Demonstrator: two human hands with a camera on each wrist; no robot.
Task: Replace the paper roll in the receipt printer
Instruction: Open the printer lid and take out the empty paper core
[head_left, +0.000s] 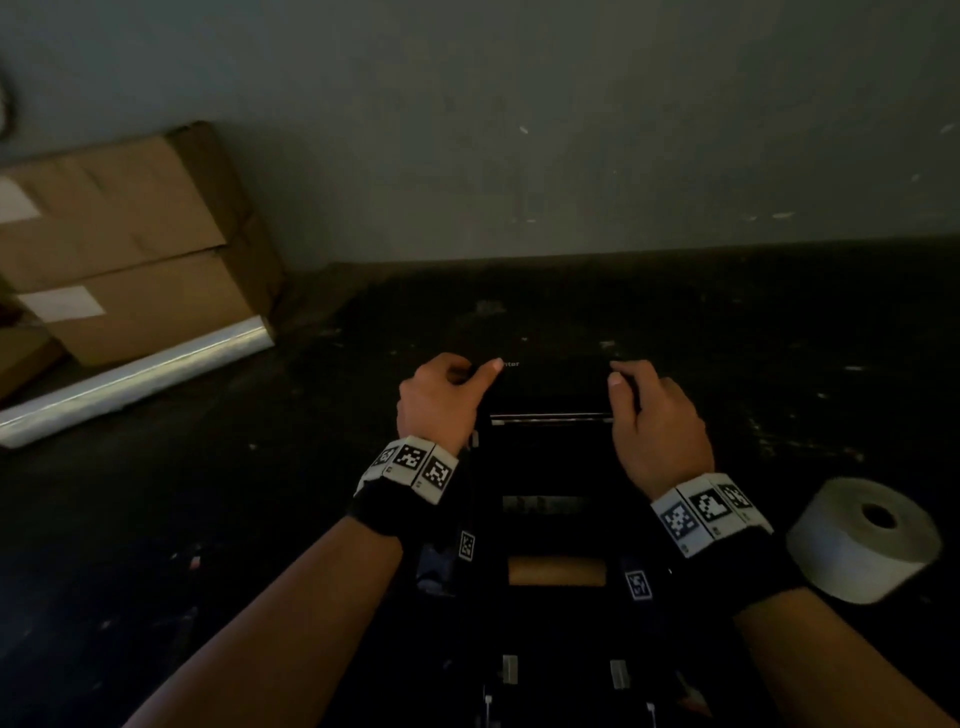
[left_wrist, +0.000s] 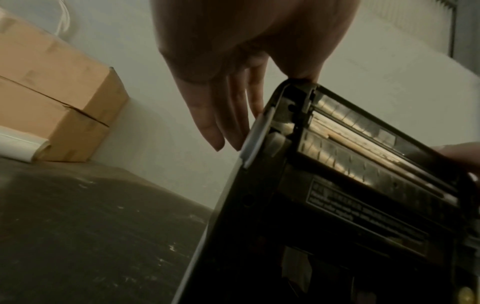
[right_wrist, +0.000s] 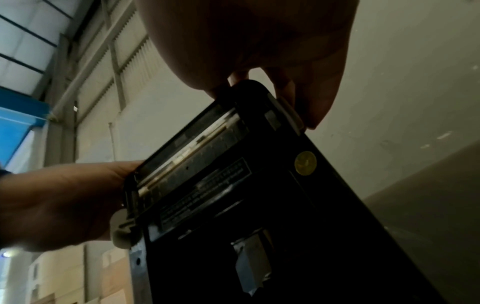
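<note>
A black receipt printer stands on the dark table straight in front of me with its lid swung up and open. My left hand pinches the lid's left top corner, thumb on top and fingers down the outer side. My right hand grips the right top corner the same way. The lid's inner face shows a metal strip and a label. A bare brown cardboard core lies in the paper bay. A full white paper roll rests on the table to the right of the printer.
Two stacked cardboard boxes lean against the wall at the back left, with a long roll of clear film lying before them. A grey wall closes off the table behind the printer.
</note>
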